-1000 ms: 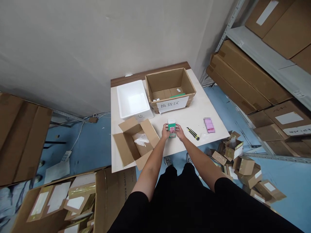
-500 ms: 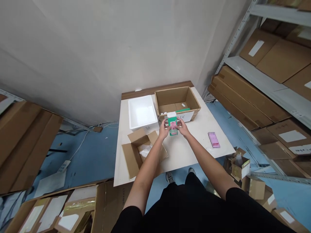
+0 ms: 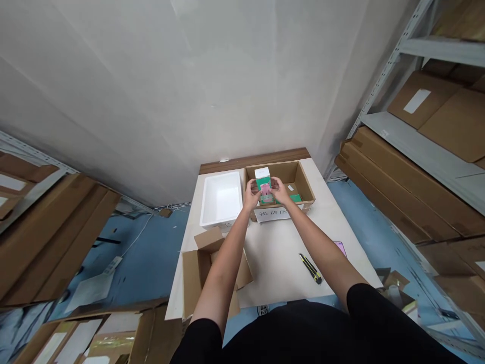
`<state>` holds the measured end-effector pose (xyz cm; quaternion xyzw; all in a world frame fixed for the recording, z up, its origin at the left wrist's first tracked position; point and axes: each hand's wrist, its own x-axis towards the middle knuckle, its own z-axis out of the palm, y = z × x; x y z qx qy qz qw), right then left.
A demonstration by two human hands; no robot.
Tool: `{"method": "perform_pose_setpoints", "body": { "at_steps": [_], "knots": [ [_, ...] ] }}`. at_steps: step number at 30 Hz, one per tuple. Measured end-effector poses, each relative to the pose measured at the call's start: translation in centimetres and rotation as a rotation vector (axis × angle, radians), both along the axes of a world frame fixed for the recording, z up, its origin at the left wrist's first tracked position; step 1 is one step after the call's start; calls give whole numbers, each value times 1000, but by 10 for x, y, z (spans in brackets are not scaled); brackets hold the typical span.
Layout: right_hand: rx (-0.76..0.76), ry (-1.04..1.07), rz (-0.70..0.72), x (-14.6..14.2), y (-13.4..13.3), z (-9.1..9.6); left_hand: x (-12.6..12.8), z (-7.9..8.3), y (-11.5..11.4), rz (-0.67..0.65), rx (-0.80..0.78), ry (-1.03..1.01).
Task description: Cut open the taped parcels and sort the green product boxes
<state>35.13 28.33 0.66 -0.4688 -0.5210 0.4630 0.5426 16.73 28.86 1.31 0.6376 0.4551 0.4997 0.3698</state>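
Both my hands hold a small green, white and pink carton (image 3: 264, 185) upright in the air, over the open brown cardboard box (image 3: 305, 188) at the back of the white table (image 3: 278, 258). My left hand (image 3: 250, 195) grips the carton's left side and my right hand (image 3: 280, 190) grips its right side. The box bears a white paper label with handwriting on its front, and a green item lies inside it.
A white foam box (image 3: 222, 198) stands left of the cardboard box. A smaller open cardboard box (image 3: 200, 263) sits at the table's near left. A black-and-yellow utility knife (image 3: 311, 267) and a pink item (image 3: 340, 247) lie to the right. Shelves with cartons (image 3: 409, 151) line the right side.
My hands have carried the carton away from me, from above the table's middle to over the open cardboard box at the back. My view has tilted upward.
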Motion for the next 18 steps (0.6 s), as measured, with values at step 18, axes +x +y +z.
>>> {"method": "perform_pose_setpoints", "body": {
  "at_steps": [18],
  "knots": [
    [214, -296, 87, -102, -102, 20, -100, 19, -104, 244, 2, 72]
  ]
}}
